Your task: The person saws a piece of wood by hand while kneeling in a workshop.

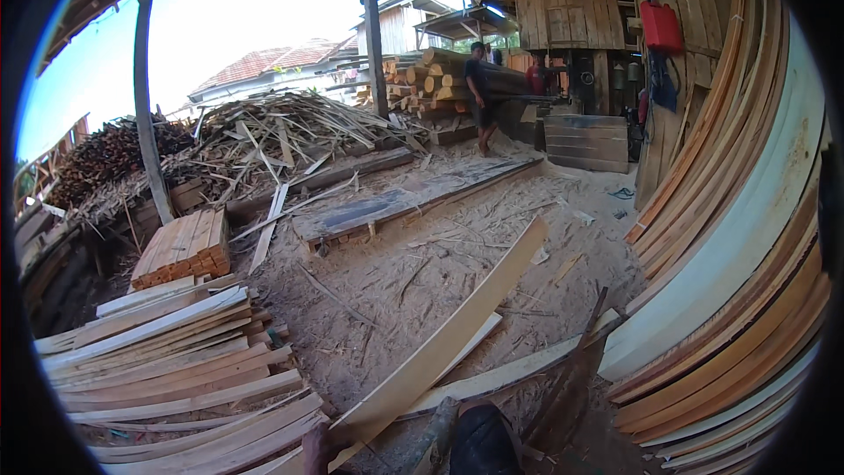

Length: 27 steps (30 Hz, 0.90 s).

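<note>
A long pale wooden board slants from the lower edge up toward the middle of the view, its far end raised over the sawdust ground. At the board's near end, my left hand is closed on its edge, partly cut off by the frame's lower rim. My right hand does not show. Beside the board, at the bottom centre, are a dark rounded shape and a greyish one that I cannot make out clearly. Another pale board lies on the ground beneath the raised one.
Stacked planks lie at the lower left, near a bundle of short timbers. Long boards lean along the right wall. A low plank platform, a scrap heap and a standing person are farther off.
</note>
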Each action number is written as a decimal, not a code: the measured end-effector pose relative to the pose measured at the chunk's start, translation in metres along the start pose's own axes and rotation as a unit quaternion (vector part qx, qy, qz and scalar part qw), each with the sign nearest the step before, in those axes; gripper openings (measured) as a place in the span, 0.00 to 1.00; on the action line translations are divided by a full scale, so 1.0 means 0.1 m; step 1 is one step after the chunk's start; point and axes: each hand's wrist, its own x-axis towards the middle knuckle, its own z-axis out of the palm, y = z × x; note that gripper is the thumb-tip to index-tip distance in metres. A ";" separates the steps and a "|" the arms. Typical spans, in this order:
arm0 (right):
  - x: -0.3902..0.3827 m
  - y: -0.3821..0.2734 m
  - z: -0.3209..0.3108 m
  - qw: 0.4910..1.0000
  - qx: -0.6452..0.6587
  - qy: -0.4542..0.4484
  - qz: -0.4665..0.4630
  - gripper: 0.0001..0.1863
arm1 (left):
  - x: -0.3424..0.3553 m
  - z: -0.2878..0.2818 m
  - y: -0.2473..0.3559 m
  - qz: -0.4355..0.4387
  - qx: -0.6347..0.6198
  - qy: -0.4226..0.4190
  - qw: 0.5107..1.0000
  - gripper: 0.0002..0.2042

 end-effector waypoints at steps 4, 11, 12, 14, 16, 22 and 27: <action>0.00 0.08 0.05 0.998 0.015 0.011 -0.057 0.30 | 0.07 0.10 -0.14 0.010 0.001 0.031 0.999 0.37; 0.00 0.01 0.01 0.998 -0.038 -0.039 0.044 0.29 | 0.06 0.03 -0.01 -0.014 0.015 0.011 1.000 0.36; -0.01 0.15 0.07 0.998 -0.058 -0.032 -0.018 0.29 | 0.06 0.02 0.02 -0.017 0.017 0.008 1.000 0.36; -0.01 0.20 0.08 0.993 -0.078 -0.030 -0.080 0.29 | 0.08 0.05 -0.03 -0.011 0.004 0.014 1.000 0.36; 0.02 0.01 0.01 0.999 0.023 0.005 -0.036 0.28 | 0.06 0.04 -0.03 -0.007 -0.008 0.020 1.000 0.35; -0.02 -0.13 -0.08 1.000 0.015 0.009 -0.021 0.27 | 0.06 0.08 -0.04 -0.003 -0.017 0.038 0.999 0.35; -0.02 -0.07 -0.04 1.000 0.016 0.016 -0.016 0.27 | 0.06 0.03 0.00 -0.001 -0.008 0.021 1.000 0.38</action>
